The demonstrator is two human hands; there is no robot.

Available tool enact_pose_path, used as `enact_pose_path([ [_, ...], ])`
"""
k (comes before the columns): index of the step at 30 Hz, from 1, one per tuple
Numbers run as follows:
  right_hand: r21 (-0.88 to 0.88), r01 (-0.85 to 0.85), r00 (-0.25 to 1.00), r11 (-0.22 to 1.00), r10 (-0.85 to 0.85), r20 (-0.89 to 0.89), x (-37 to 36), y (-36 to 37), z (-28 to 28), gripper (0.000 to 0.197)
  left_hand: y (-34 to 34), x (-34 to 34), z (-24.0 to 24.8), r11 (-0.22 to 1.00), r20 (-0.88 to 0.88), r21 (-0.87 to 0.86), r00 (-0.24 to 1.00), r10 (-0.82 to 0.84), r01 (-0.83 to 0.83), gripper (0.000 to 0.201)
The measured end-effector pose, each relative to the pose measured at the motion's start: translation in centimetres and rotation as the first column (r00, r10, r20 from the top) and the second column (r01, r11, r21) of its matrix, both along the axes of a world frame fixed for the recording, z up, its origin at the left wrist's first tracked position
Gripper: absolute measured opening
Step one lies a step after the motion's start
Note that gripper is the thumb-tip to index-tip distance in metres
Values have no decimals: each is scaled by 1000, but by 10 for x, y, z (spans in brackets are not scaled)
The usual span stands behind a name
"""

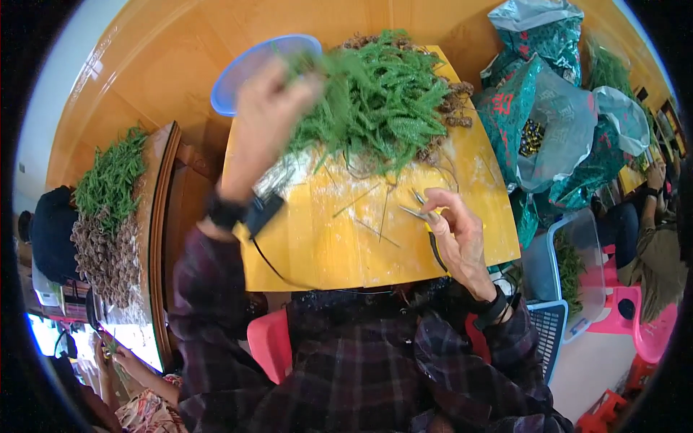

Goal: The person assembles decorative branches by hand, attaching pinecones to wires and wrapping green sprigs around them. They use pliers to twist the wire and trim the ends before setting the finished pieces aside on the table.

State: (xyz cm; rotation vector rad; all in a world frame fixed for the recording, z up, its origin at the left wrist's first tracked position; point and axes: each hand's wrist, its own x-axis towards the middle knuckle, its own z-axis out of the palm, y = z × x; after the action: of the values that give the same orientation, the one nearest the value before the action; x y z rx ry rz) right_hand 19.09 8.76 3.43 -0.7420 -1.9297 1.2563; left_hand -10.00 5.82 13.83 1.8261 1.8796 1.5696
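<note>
My left hand point(271, 115), smeared by motion, is at the left side of a heap of green artificial pine sprigs point(390, 101) on the yellow table. Its fingers look curled round a blurred green pine sprig point(336, 72), which smears along with the hand. On the right, my right hand point(460, 234) grips small pliers point(415, 208) with yellow and black handles, jaws pointing left and apart. A few loose thin stems point(374, 229) lie between my hands. Brown pine cones point(456, 105) edge the heap.
A blue-rimmed bowl point(225, 86) stands behind my left hand. A small black box point(264, 213) with a cable lies by my left wrist. Green plastic bags point(538, 108) and a clear bin point(585, 252) stand right. Another table point(155, 180) with sprigs and cones stands left; other people work at both sides.
</note>
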Motion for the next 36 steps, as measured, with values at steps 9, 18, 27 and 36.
enact_pose_path([
  [9,-44,-89,994,995,92,67,-5,1,-10,24,-15,-92,-26,956,-232,43,928,292,-290,28],
  [18,-53,-99,988,994,104,114,-5,-3,-11,22,-82,-116,-137,831,-416,-325,857,303,-451,15],
  [27,-25,-77,994,997,78,75,-9,0,-23,19,-74,-131,-151,888,-498,-315,855,145,-335,18],
  [36,-11,-70,994,997,71,83,-11,0,-18,17,-71,-72,-114,923,-346,-212,908,237,-321,1],
])
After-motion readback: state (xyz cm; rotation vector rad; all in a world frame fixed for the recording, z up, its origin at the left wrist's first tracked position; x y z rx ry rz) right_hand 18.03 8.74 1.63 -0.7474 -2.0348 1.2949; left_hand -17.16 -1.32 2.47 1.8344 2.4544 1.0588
